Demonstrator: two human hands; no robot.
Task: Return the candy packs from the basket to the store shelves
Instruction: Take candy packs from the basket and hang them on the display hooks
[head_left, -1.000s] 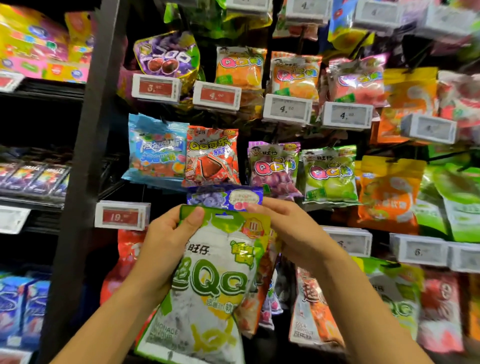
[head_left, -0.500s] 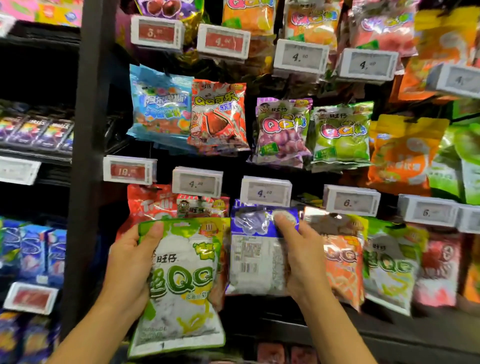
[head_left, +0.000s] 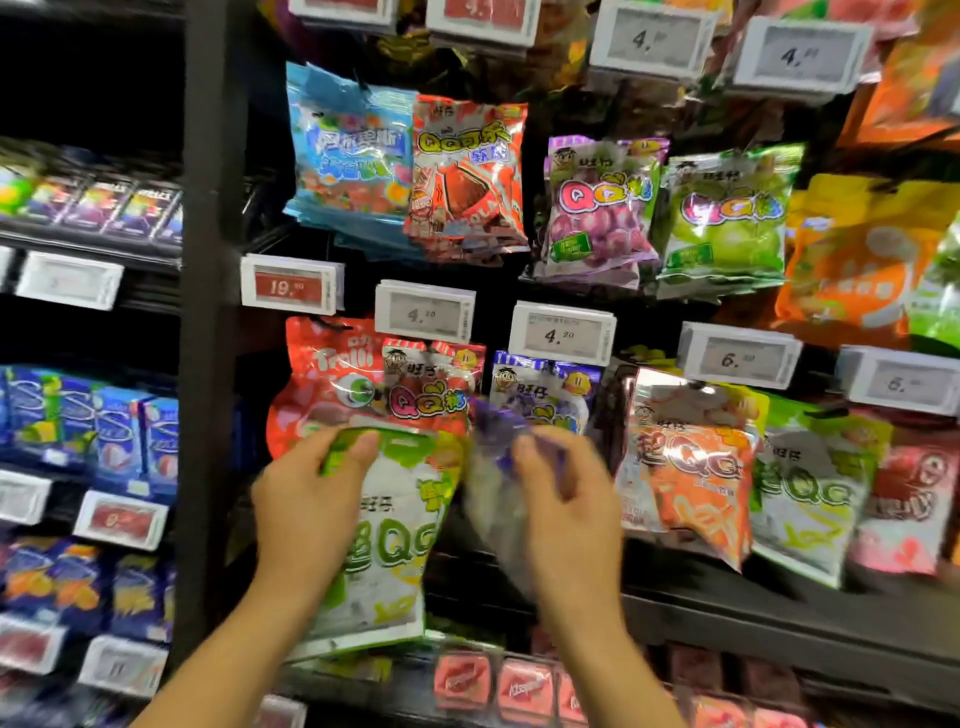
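My left hand (head_left: 306, 499) grips a green and white candy pack (head_left: 387, 561) by its top edge, thumb on the front, in front of the lower hanging row. My right hand (head_left: 563, 499) holds a smaller blue and white candy pack (head_left: 493, 499), blurred by motion, just below the hanging blue packs (head_left: 545, 395) under a 4.20 price tag (head_left: 562, 332). The basket is out of view.
Rows of hanging candy packs fill the rack: red ones (head_left: 332, 379) at left, orange (head_left: 685, 467) and green (head_left: 815, 493) ones at right. A black upright post (head_left: 208, 312) splits this rack from shelves of blue boxes (head_left: 93, 431) on the left.
The view has dropped toward the lower hanging row. My right hand took the blue pack off the green one and carried it right, up to the blue packs on the hook.
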